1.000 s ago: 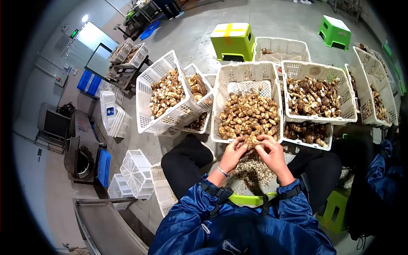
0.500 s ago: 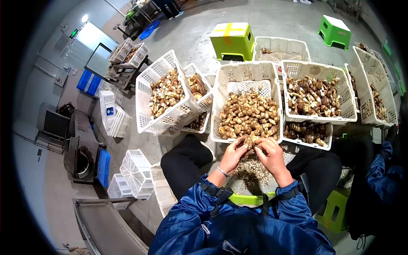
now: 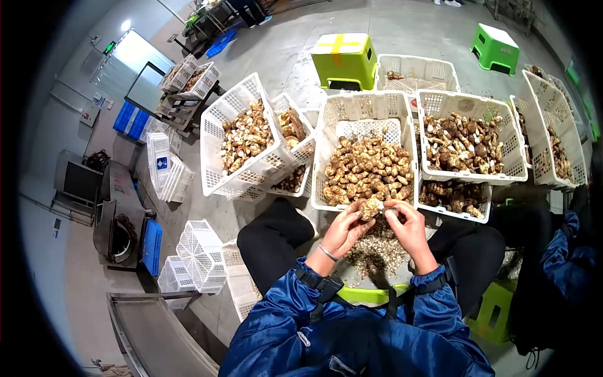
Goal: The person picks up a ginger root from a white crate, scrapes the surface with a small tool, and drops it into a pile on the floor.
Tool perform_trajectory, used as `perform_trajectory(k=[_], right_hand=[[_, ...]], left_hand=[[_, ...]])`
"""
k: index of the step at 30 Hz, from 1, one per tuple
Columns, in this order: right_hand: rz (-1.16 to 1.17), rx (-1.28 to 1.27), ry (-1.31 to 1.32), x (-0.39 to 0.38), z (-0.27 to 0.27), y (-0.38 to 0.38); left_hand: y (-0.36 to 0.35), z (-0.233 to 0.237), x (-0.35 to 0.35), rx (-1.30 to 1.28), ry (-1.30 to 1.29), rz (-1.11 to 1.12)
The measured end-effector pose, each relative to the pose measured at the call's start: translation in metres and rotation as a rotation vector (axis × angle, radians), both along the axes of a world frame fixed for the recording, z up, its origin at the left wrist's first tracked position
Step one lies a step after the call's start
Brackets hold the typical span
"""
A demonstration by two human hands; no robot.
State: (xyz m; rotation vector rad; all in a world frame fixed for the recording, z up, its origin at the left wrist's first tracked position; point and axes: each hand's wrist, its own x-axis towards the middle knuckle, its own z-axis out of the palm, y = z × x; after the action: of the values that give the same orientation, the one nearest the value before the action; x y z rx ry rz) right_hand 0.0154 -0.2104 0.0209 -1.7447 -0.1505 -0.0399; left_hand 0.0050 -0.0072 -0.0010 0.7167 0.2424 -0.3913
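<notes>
A knobbly yellow-brown mushroom point(image 3: 370, 209) is held in the fingers of my left hand point(image 3: 344, 232), at the near edge of the middle white crate point(image 3: 318, 157). My right hand point(image 3: 408, 229) is just right of it, thumb and fingers pinched together near the mushroom; whether something small is between them is hidden. Many similar mushrooms point(image 3: 367, 166) fill the near part of that crate. Pale trimmings point(image 3: 377, 254) lie in a heap below my hands, between my knees.
Crates of mushrooms stand at the left point(image 3: 210, 169) and right point(image 3: 521, 166). Green stools point(image 3: 345, 63) stand behind them. A co-worker's blue sleeve point(image 3: 565, 257) shows at the far right. Stacked white crates point(image 3: 201, 251) stand at the lower left.
My right hand has shifted slightly right, away from my left hand. The mushroom is turned and shows more clearly in my left fingers.
</notes>
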Motion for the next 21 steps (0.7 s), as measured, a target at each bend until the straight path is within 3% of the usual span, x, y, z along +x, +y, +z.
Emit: perform_trajectory(k=[7,12,14,18,21], right_hand=[[0.03,-0.034,-0.108,0.001,-0.008,0.003],[-0.044,0.243,0.163,0.007,-0.018,-0.004],[-0.027,0.18,0.192,0.008,-0.025,-0.013],[0.051,0.043,-0.036,0.002,-0.007,0.0],[0.052,-0.012,0.01,0.003,-0.006,-0.002]], left_hand=[[-0.001,0.0,-0.002,0.129,-0.007,-0.031],[0.006,-0.007,0.002,-0.024,0.005,-0.089],[0.002,-0.003,0.001,0.003,0.01,-0.06],[-0.001,-0.004,0.001,0.052,-0.005,-0.04],[-0.001,-0.001,-0.001,0.101,0.012,-0.044]])
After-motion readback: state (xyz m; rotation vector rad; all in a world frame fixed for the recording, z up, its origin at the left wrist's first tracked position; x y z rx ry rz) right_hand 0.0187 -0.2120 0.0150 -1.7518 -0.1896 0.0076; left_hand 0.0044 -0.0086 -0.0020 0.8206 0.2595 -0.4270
